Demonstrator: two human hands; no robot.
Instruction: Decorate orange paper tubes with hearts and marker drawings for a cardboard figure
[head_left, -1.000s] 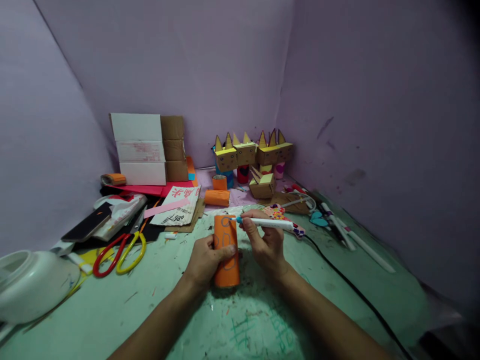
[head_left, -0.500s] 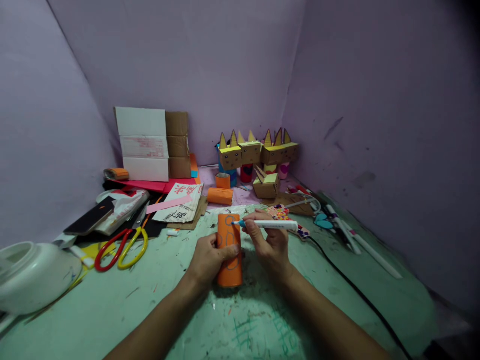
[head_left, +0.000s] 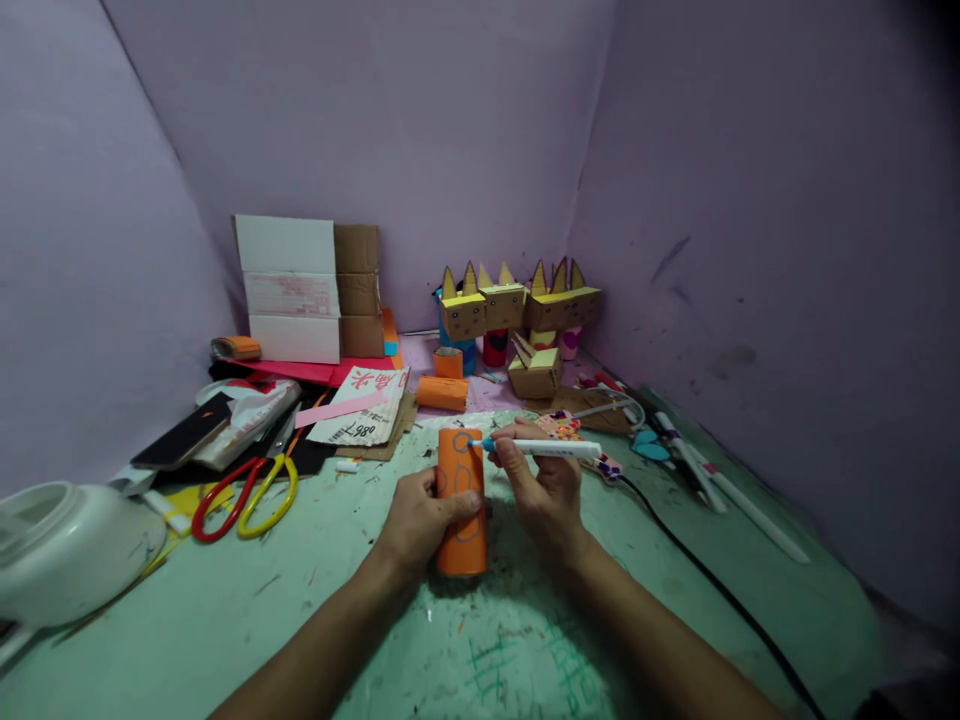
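Note:
My left hand (head_left: 424,515) is wrapped round an orange paper tube (head_left: 463,556), its thumb lying across the front. Several blue outlined ovals run down the tube. Between the thumb and fingers of my right hand (head_left: 544,490) is a white marker (head_left: 559,448) with a blue end pointing left. The marker's tip meets the tube near the upper oval, or lies very close to it. A second orange tube (head_left: 442,393) lies on its side further back, and a short orange piece (head_left: 448,363) stands behind that one.
Cardboard animal heads (head_left: 502,308) stand against the wall, one more cardboard head (head_left: 535,373) in front. Scissors (head_left: 247,497) and a white pot (head_left: 67,545) are on the left. Markers (head_left: 690,462) lie right, near a black cable (head_left: 705,577). A folded carton (head_left: 289,290) leans at the back.
The whole view has shifted very slightly. Both hands keep their grips, and the marker stays by the upper oval with hardly any movement.

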